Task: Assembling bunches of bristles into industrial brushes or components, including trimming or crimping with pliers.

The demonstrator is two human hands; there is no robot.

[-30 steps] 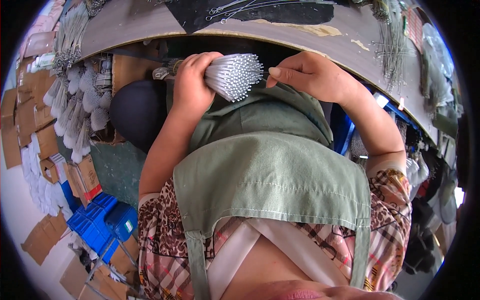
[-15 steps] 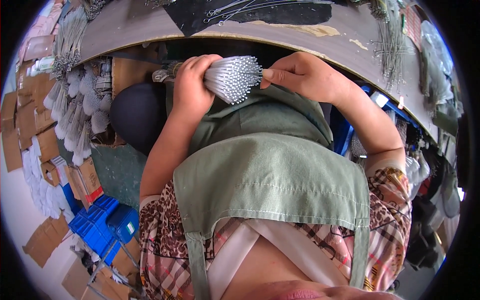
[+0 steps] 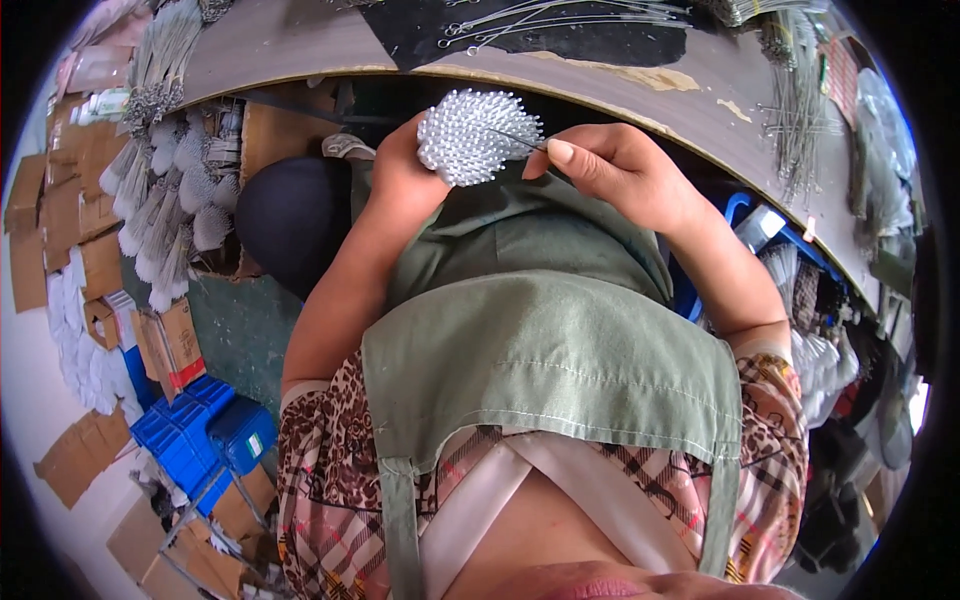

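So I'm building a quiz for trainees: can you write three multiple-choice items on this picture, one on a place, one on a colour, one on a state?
1. Where is the bundle of thin silver metal rods?
A. on the floor
B. in the left hand, above the lap
C. in the blue plastic crate

2. What colour is the cloth apron?
A. green
B. red
C. white

3. What is the right hand doing?
A. resting flat on the grey worktable
B. hanging at the side
C. pinching one rod at the bundle's edge

Answers: B, the left hand wraps the bundle; A, the apron is olive green; C, thumb and finger meet on a rod.
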